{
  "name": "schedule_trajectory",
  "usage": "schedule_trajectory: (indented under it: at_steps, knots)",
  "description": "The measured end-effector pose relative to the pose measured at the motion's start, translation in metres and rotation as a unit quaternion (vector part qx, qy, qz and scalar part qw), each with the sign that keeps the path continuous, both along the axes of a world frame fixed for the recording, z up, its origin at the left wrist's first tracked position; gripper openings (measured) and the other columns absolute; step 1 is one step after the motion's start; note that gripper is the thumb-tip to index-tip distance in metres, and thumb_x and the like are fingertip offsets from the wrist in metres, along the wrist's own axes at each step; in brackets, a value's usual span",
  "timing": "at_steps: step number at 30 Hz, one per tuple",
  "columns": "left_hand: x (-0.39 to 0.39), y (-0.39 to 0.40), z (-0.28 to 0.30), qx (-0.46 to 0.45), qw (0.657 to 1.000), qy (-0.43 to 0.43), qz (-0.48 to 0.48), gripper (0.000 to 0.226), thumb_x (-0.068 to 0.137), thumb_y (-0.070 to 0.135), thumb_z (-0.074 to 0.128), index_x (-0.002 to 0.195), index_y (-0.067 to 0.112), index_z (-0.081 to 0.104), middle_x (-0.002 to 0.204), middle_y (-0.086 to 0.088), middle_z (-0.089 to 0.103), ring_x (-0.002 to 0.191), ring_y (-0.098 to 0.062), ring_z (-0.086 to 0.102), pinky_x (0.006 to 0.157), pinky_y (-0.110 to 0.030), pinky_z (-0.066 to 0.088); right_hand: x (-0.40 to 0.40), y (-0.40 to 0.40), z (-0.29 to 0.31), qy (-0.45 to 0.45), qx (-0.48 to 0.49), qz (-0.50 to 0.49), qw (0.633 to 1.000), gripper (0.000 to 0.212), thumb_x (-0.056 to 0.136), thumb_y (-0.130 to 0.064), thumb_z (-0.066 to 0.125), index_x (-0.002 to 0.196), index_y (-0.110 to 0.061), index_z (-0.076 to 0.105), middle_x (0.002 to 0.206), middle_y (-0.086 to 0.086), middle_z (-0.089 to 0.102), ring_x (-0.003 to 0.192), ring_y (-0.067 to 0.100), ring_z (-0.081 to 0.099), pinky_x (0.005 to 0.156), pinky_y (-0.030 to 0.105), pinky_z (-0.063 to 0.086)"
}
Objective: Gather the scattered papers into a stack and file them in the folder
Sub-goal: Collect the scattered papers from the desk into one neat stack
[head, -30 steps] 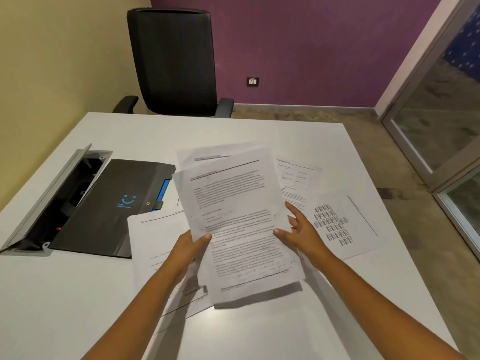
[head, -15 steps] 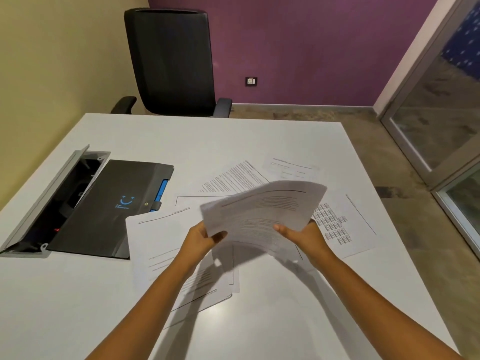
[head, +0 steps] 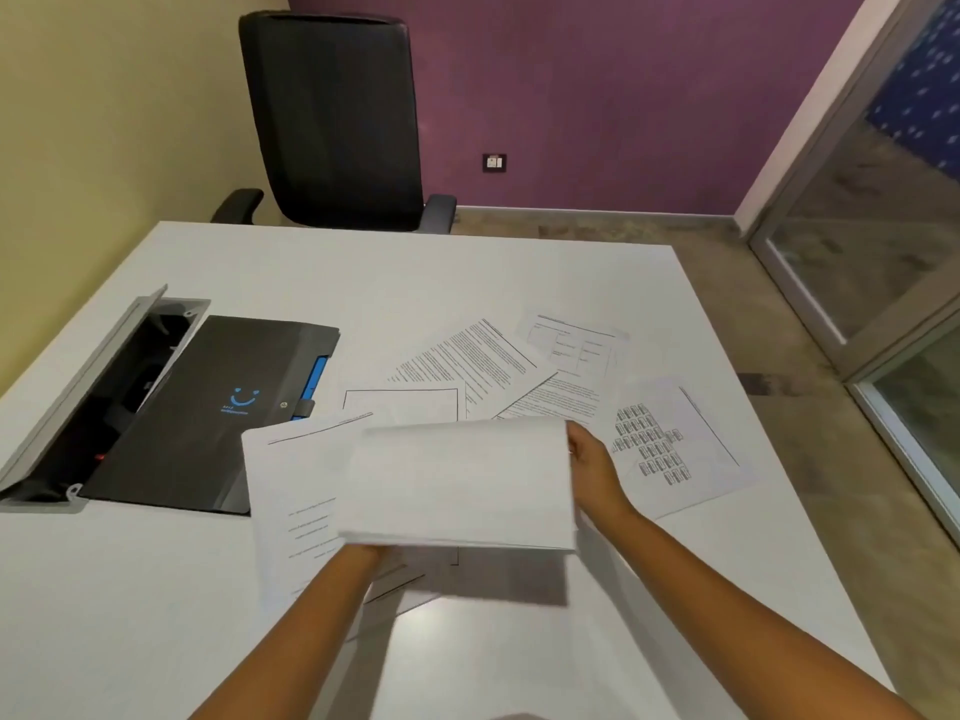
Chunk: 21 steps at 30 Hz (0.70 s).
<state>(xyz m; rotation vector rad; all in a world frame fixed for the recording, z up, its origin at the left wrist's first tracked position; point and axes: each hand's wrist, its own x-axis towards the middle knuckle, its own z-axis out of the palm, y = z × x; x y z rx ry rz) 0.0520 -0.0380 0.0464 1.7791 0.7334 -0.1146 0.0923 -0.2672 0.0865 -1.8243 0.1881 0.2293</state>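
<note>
I hold a small stack of white papers (head: 462,480) upright above the table, blank backs toward me. My right hand (head: 592,470) grips its right edge. My left hand (head: 371,550) holds it from below and is mostly hidden behind the sheets. Several loose printed papers lie scattered on the white table (head: 130,605): a text page (head: 467,361), a diagram page (head: 576,345), a page of small pictures (head: 670,449) and a sheet (head: 291,501) under the stack. The black folder (head: 208,413) with a blue smile logo lies closed at the left.
An open grey cable hatch (head: 93,387) is sunk into the table left of the folder. A black office chair (head: 337,122) stands behind the far edge. A glass door (head: 883,226) is at the right.
The held sheets went from lying face-up in my hands to standing upright with their backs toward me. Pages once covered by them now show on the table.
</note>
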Motion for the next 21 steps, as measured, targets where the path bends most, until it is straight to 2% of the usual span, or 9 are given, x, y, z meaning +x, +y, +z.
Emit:
schedule_trajectory:
  at_steps: [2, 5, 7, 9, 10, 14, 16, 18, 21]
  knots:
    - [-0.005, 0.007, 0.003, -0.024, 0.998, -0.019, 0.055, 0.035, 0.096, 0.011, 0.044, 0.13, 0.002, 0.043, 0.119, -0.006, 0.05, 0.105, -0.018, 0.043, 0.091, -0.034, 0.038, 0.002, 0.017, -0.006, 0.0, -0.029, 0.015, 0.999, 0.018, 0.094, -0.021, 0.051, 0.106, -0.014, 0.062, 0.105, 0.001, 0.066, 0.1, 0.013, 0.056, 0.081, 0.025, 0.044]
    - [-0.026, 0.021, 0.004, -0.007, 0.995, -0.036, 0.09, 0.036, 0.094, 0.018, 0.05, 0.126, 0.002, 0.048, 0.12, -0.013, 0.058, 0.108, -0.031, 0.056, 0.089, -0.037, 0.047, 0.0, 0.043, -0.019, 0.041, -0.102, 0.056, 0.992, 0.035, 0.095, -0.024, 0.05, 0.128, -0.014, 0.05, 0.125, 0.005, 0.058, 0.103, 0.013, 0.052, 0.083, 0.025, 0.042]
    - [-0.043, 0.034, -0.002, 0.002, 0.994, -0.026, 0.103, 0.034, 0.094, 0.022, 0.05, 0.123, 0.004, 0.05, 0.116, -0.01, 0.059, 0.095, -0.026, 0.059, 0.081, -0.033, 0.05, -0.006, 0.061, -0.025, 0.072, -0.105, 0.09, 0.988, 0.041, 0.094, -0.023, 0.051, 0.134, -0.015, 0.043, 0.131, 0.006, 0.055, 0.102, 0.013, 0.052, 0.083, 0.025, 0.044]
    - [-0.059, 0.047, -0.01, 0.008, 0.993, -0.025, 0.115, 0.025, 0.093, 0.024, 0.051, 0.115, 0.01, 0.051, 0.106, -0.007, 0.059, 0.077, -0.016, 0.058, 0.063, -0.024, 0.048, -0.013, 0.075, -0.031, 0.097, -0.106, 0.122, 0.982, 0.048, 0.093, -0.02, 0.053, 0.138, -0.017, 0.037, 0.138, 0.006, 0.05, 0.115, 0.016, 0.051, 0.087, 0.022, 0.04]
    - [-0.067, 0.054, -0.013, 0.014, 0.992, -0.021, 0.123, 0.021, 0.093, 0.024, 0.051, 0.111, 0.013, 0.051, 0.103, -0.006, 0.059, 0.074, -0.015, 0.058, 0.059, -0.023, 0.047, -0.016, 0.081, -0.033, 0.108, -0.108, 0.143, 0.978, 0.052, 0.093, -0.019, 0.054, 0.14, -0.019, 0.034, 0.14, 0.007, 0.048, 0.122, 0.018, 0.049, 0.088, 0.021, 0.039]
    - [-0.093, 0.068, -0.024, 0.07, 0.987, 0.013, 0.142, 0.018, 0.091, 0.022, 0.054, 0.107, 0.013, 0.053, 0.103, -0.01, 0.062, 0.084, -0.025, 0.059, 0.072, -0.037, 0.051, -0.027, 0.1, -0.043, 0.134, -0.126, 0.216, 0.959, 0.063, 0.09, -0.013, 0.057, 0.145, -0.021, 0.027, 0.137, 0.008, 0.049, 0.119, 0.02, 0.053, 0.087, 0.023, 0.045]
    - [-0.097, 0.074, -0.028, 0.157, 0.974, 0.038, 0.157, 0.021, 0.089, 0.018, 0.057, 0.107, 0.007, 0.058, 0.106, -0.017, 0.064, 0.087, -0.028, 0.059, 0.078, -0.046, 0.052, -0.032, 0.105, -0.045, 0.153, -0.113, 0.227, 0.955, 0.067, 0.088, -0.011, 0.058, 0.146, -0.02, 0.025, 0.136, 0.008, 0.05, 0.116, 0.02, 0.054, 0.091, 0.027, 0.047]
    - [-0.096, 0.081, -0.03, 0.21, 0.958, 0.075, 0.181, 0.03, 0.086, 0.015, 0.061, 0.113, 0.002, 0.058, 0.115, -0.023, 0.062, 0.1, -0.04, 0.057, 0.089, -0.054, 0.047, -0.034, 0.106, -0.048, 0.163, -0.111, 0.242, 0.95, 0.07, 0.088, -0.014, 0.06, 0.147, -0.019, 0.022, 0.14, 0.008, 0.047, 0.12, 0.02, 0.052, 0.089, 0.024, 0.045]
    - [-0.09, 0.088, -0.031, 0.151, 0.961, 0.101, 0.207, 0.048, 0.086, 0.017, 0.062, 0.128, 0.001, 0.045, 0.131, -0.025, 0.051, 0.116, -0.046, 0.049, 0.097, -0.057, 0.04, -0.036, 0.103, -0.05, 0.17, -0.105, 0.263, 0.944, 0.069, 0.089, -0.016, 0.06, 0.146, -0.018, 0.021, 0.143, 0.007, 0.045, 0.124, 0.02, 0.05, 0.084, 0.019, 0.04]
